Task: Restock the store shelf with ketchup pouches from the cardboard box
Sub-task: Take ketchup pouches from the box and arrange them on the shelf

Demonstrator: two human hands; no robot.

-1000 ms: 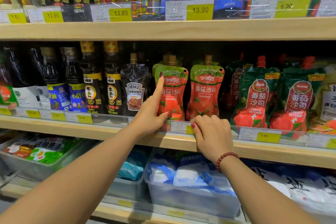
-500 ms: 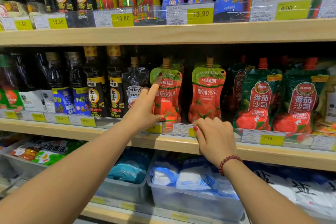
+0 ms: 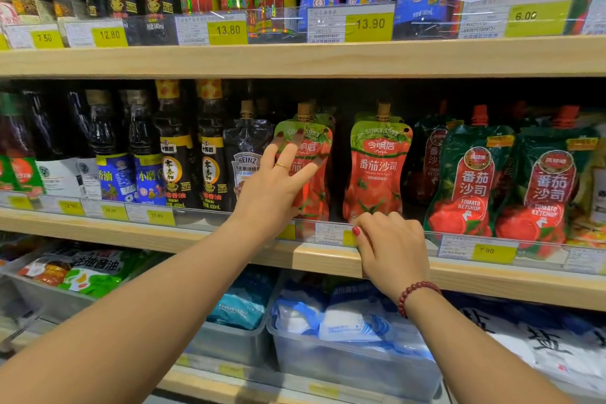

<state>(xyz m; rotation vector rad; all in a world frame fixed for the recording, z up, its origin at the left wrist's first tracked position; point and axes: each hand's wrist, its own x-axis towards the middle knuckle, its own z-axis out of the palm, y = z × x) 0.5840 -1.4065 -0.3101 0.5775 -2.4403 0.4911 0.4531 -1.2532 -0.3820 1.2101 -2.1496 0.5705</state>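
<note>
Two red-and-green ketchup pouches stand side by side on the middle wooden shelf (image 3: 328,259). My left hand (image 3: 275,187) lies with straight, spread fingers flat against the front of the left pouch (image 3: 316,200), covering its left half. The right pouch (image 3: 377,167) stands upright and untouched. My right hand (image 3: 393,249) sits at this pouch's foot, fingers curled over the top of the clear price rail (image 3: 331,233) and thumb on its front. The cardboard box is out of view.
Dark green ketchup pouches (image 3: 469,184) crowd the shelf to the right. A dark Heinz pouch (image 3: 246,157) and sesame oil bottles (image 3: 173,157) stand to the left. The upper shelf (image 3: 295,56) hangs close above. Clear bins (image 3: 354,367) of bags fill the shelf below.
My left hand went from one raised finger along the left pouch's edge to spread fingers flat on its front. My right hand stayed on the rail.
</note>
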